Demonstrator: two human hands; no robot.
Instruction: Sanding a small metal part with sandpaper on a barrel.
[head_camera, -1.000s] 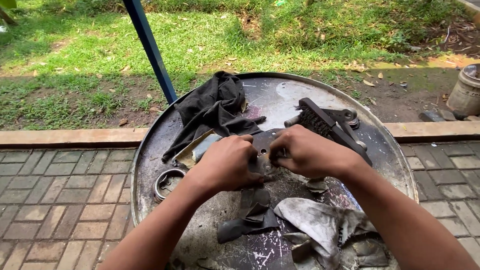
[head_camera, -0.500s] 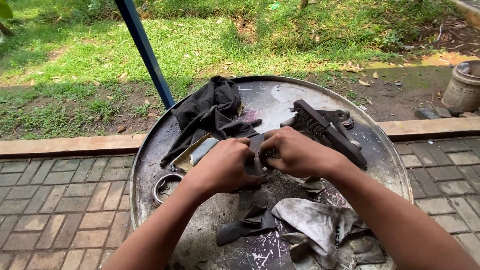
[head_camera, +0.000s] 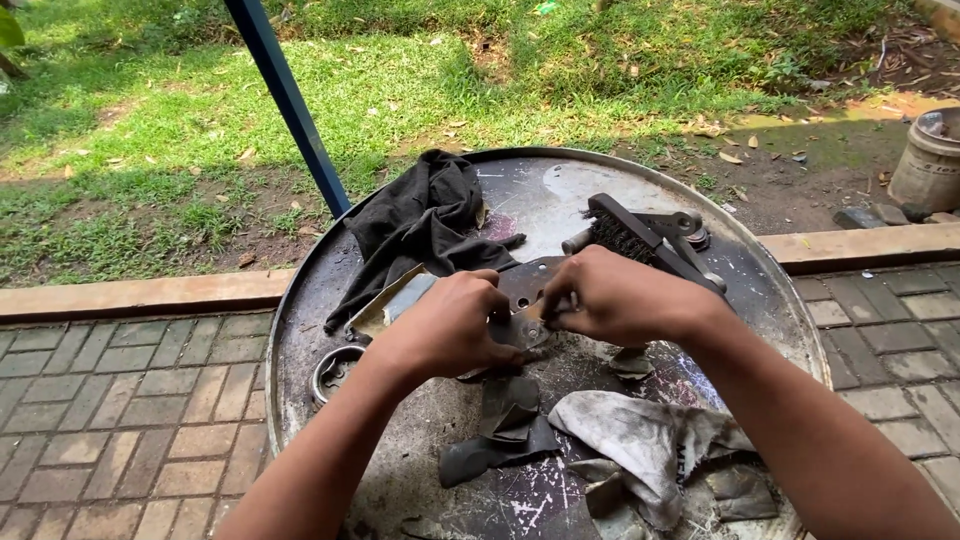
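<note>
While both hands are clamped on a small flat metal piece (head_camera: 527, 322) over the middle of the drum top (head_camera: 560, 190), left hand (head_camera: 450, 330) and right hand (head_camera: 618, 297) seem mid-job, nothing visibly finished. Around it: black cloth (head_camera: 420, 225), wire brush (head_camera: 635, 238), grey rag (head_camera: 640, 440). Beyond lie brick paving (head_camera: 120, 400) and grass (head_camera: 400, 80).

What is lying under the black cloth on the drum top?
The black cloth drapes over the far end of a flat metal plate, whose near end sticks out beside the left hand. Otherwise it lies on the drum top. Anything else beneath it is covered.
</note>
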